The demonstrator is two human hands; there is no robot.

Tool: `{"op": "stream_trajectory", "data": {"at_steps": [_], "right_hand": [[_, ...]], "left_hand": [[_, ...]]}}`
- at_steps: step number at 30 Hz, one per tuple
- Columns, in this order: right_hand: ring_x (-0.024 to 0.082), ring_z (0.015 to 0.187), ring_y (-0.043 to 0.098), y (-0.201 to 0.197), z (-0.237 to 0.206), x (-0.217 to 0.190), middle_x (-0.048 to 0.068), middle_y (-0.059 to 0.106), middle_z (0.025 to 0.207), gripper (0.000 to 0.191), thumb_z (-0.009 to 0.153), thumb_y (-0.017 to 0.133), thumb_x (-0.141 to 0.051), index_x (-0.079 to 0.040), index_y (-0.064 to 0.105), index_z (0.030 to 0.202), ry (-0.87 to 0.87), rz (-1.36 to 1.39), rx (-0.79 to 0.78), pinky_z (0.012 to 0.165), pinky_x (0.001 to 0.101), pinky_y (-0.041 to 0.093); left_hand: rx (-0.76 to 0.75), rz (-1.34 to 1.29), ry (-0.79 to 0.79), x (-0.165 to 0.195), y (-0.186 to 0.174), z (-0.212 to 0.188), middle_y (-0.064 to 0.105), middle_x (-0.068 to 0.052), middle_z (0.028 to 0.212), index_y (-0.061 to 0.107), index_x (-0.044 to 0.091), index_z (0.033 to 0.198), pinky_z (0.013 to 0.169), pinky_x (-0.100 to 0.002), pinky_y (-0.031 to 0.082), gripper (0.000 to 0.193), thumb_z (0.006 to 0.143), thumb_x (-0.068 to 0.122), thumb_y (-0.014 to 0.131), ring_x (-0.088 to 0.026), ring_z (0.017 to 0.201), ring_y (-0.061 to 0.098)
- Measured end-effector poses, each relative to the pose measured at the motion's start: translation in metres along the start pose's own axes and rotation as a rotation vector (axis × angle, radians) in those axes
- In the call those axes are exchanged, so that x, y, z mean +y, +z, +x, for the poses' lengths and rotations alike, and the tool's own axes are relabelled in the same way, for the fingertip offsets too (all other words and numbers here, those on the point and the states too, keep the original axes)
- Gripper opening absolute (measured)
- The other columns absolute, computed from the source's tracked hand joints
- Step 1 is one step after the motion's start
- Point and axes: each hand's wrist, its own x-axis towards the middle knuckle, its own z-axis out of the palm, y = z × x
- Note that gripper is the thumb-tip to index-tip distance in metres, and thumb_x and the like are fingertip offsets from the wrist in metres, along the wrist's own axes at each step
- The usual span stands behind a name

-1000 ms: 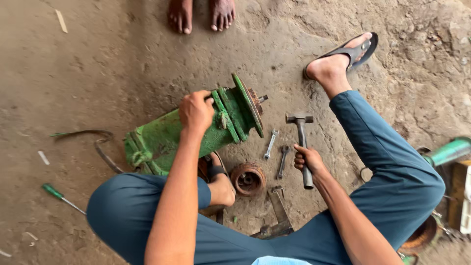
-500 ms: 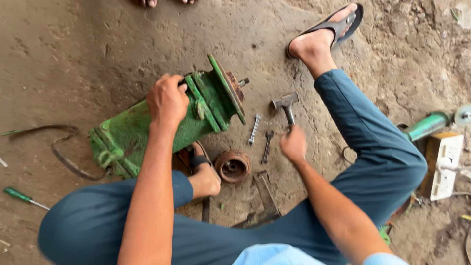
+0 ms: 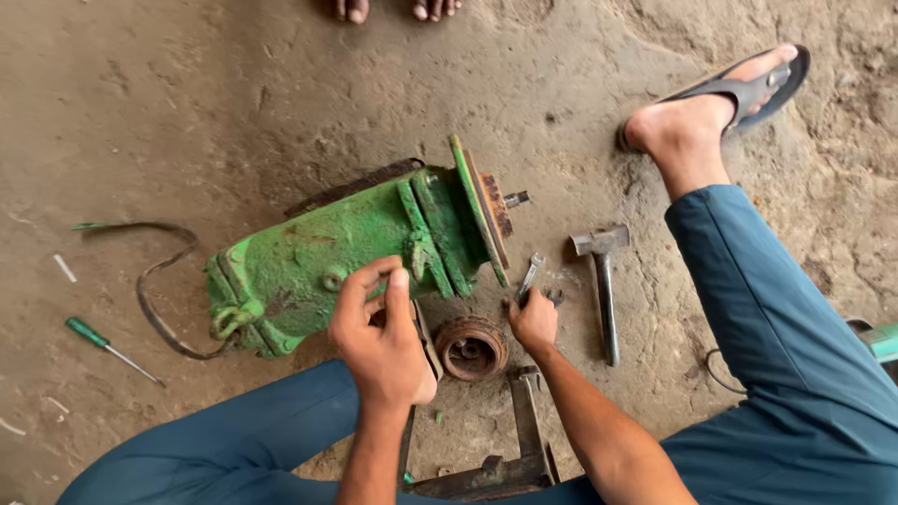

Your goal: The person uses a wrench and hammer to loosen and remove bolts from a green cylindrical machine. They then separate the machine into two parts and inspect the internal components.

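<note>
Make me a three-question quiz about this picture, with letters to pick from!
1. Where does the hammer lie?
A on the dirt floor
B on the machine
C in a hand

2. What colour is the big machine housing?
A red
B green
C yellow

3. What is the right hand doing?
A resting flat
B gripping a wrench
C holding the screwdriver

Answers: 1 A, it lies on the ground beside the leg. 2 B, its paint is green. 3 B, the fingers close around the wrench, while the left hand is at the housing.
</note>
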Motion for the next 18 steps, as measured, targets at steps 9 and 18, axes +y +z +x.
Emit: {"op": "stream_trajectory", "data": {"at_steps": [9, 18], "right_hand": [[0.040, 0.087, 0.071, -0.019, -0.014, -0.018, 0.021, 0.075, 0.091, 0.031, 0.076, 0.075, -0.027, -0.003, 0.074, 0.095, 0.091, -0.057, 0.098, 0.080, 0.0492, 0.056], [0.022, 0.064, 0.065, -0.070, -0.054, -0.032, 0.014, 0.070, 0.090, 0.074, 0.080, 0.080, -0.002, -0.021, 0.046, 0.143, -0.007, 0.494, -0.291, 0.054, 0.0379, 0.053]], "left_hand": [[-0.072, -0.159, -0.116, -0.004, -0.014, -0.026, 0.076, -0.006, 0.096, 0.072, 0.004, 0.108, 0.076, -0.026, 0.058, 0.017, 0.100, 0.018, 0.066, -0.013, 0.087, 0.071], [-0.599, -0.229, -0.558, -0.119, 0.009, -0.093, 0.075, -0.013, 0.084, 0.073, -0.001, 0.102, 0.056, -0.032, 0.054, 0.036, 0.101, 0.032, 0.061, -0.016, 0.067, 0.069]]}}
